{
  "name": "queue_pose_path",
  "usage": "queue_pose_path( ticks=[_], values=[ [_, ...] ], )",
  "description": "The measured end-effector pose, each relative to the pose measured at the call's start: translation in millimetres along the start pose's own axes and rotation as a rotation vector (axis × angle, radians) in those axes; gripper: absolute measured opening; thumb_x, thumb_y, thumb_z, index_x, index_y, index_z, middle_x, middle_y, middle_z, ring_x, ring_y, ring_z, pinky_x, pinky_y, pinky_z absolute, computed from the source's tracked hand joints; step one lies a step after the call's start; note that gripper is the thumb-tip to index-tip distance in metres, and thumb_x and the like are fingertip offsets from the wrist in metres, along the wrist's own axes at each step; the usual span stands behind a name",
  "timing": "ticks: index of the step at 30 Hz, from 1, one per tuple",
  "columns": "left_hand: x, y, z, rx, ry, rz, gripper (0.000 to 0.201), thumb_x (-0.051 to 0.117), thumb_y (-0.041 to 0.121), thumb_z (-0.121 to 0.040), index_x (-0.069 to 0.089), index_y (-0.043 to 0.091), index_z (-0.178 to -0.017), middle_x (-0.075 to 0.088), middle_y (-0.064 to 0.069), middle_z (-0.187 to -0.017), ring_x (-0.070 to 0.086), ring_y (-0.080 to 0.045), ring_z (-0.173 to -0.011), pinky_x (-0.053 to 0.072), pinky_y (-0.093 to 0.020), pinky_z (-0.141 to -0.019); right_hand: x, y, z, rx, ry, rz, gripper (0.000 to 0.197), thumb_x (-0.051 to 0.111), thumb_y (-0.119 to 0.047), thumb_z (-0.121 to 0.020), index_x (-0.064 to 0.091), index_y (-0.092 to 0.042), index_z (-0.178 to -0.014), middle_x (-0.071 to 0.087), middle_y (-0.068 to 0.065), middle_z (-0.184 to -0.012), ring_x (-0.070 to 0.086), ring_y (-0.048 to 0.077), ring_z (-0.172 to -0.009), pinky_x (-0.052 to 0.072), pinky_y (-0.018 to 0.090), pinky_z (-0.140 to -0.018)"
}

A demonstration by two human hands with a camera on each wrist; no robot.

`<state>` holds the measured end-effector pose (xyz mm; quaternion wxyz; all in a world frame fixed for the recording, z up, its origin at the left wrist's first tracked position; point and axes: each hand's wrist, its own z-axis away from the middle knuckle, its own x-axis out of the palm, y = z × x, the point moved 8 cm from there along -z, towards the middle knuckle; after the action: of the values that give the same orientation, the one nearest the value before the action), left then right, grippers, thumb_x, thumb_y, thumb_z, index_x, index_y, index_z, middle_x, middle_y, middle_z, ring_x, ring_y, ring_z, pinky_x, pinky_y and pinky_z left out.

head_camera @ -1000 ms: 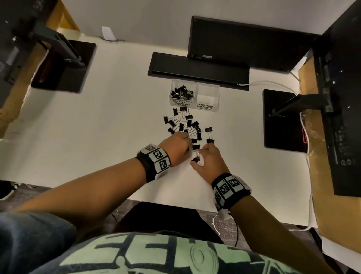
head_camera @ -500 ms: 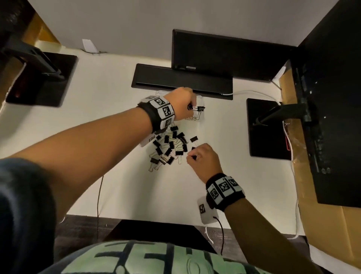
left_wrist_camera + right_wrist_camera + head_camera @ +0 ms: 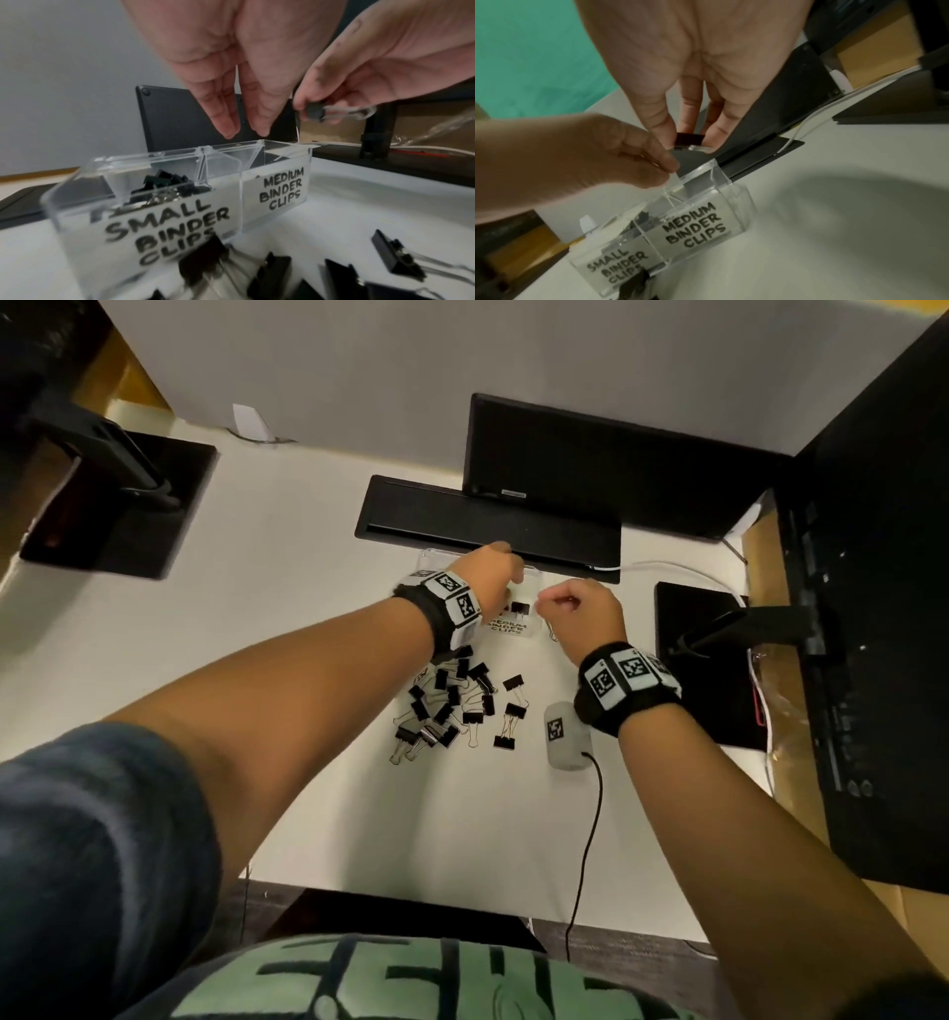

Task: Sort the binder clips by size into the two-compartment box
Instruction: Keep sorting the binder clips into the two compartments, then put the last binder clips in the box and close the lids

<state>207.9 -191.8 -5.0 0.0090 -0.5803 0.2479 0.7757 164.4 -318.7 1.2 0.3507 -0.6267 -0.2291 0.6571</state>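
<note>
A clear two-compartment box point(image 3: 508, 629) stands at the back of the white desk. Its small compartment point(image 3: 164, 186) holds several black clips; the medium compartment point(image 3: 280, 190) is mostly hidden by its label. My left hand point(image 3: 495, 580) hovers over the box with straight, empty fingers point(image 3: 223, 121). My right hand point(image 3: 575, 608) is just right of the box, above its rim, and pinches a black binder clip point(image 3: 689, 139) point(image 3: 313, 112). A pile of loose clips point(image 3: 452, 701) lies on the desk in front of the box.
A black keyboard point(image 3: 488, 521) and a monitor point(image 3: 590, 464) sit right behind the box. Black monitor bases stand at the right point(image 3: 703, 660) and far left point(image 3: 118, 505). A white tagged puck with a cable point(image 3: 565, 737) lies near my right wrist.
My left hand carried a clip from the pile to the box and no longer holds it. My right hand left the pile with a clip and rose to the box.
</note>
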Motion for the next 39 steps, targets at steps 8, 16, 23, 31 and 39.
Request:
queue_pose_path(
  ticks=[8, 16, 23, 31, 39],
  values=[
    [24.4, -33.3, 69.8, -0.021, 0.069, 0.13, 0.019, 0.056, 0.011, -0.088, 0.065, 0.017, -0.104, 0.053, -0.003, -0.115, 0.054, -0.02, -0.106, 0.051, -0.034, -0.091, 35.7, -22.6, -15.7, -0.09, -0.064, 0.13, 0.023, 0.06, -0.023, -0.09, 0.064, -0.012, -0.11, 0.054, 0.008, -0.119, 0.057, 0.017, -0.1, 0.045, 0.024, -0.086],
    [93.0, -17.6, 126.4, 0.014, -0.097, 0.127, 0.033, 0.056, 0.012, -0.089, 0.057, 0.015, -0.122, 0.053, -0.008, -0.119, 0.054, -0.026, -0.109, 0.051, -0.04, -0.088, 57.6, 20.2, 65.9, 0.004, -0.251, 0.311, 0.018, 0.053, -0.017, -0.092, 0.065, -0.005, -0.096, 0.058, 0.012, -0.109, 0.059, 0.025, -0.097, 0.043, 0.026, -0.078],
    [100.5, 3.0, 119.5, 0.055, -0.151, -0.001, 0.044, 0.052, 0.015, -0.091, 0.045, 0.017, -0.134, 0.043, -0.014, -0.122, 0.049, -0.029, -0.107, 0.047, -0.033, -0.075, 83.1, 53.4, 97.5, 0.101, -0.217, 0.286, 0.021, 0.066, -0.021, -0.085, 0.058, -0.01, -0.102, 0.045, 0.013, -0.113, 0.057, 0.03, -0.096, 0.05, 0.032, -0.077],
    [103.4, 2.7, 118.7, 0.051, -0.141, 0.0, 0.026, 0.05, 0.009, -0.089, 0.056, 0.004, -0.114, 0.05, -0.016, -0.113, 0.053, -0.033, -0.099, 0.051, -0.041, -0.078, 58.5, 55.7, 86.4, 0.186, -0.067, 0.035, 0.01, 0.068, -0.015, -0.079, 0.063, -0.013, -0.088, 0.062, 0.011, -0.105, 0.054, 0.015, -0.084, 0.039, 0.022, -0.073],
    [98.7, -7.1, 118.2, 0.041, -0.109, 0.102, 0.019, 0.049, 0.006, -0.088, 0.058, 0.005, -0.105, 0.059, -0.014, -0.109, 0.056, -0.031, -0.099, 0.047, -0.036, -0.08, 68.1, 35.7, 57.5, 0.07, -0.162, 0.213, 0.028, 0.062, -0.014, -0.085, 0.064, -0.013, -0.113, 0.051, 0.015, -0.121, 0.056, 0.026, -0.106, 0.043, 0.025, -0.084]
  ],
)
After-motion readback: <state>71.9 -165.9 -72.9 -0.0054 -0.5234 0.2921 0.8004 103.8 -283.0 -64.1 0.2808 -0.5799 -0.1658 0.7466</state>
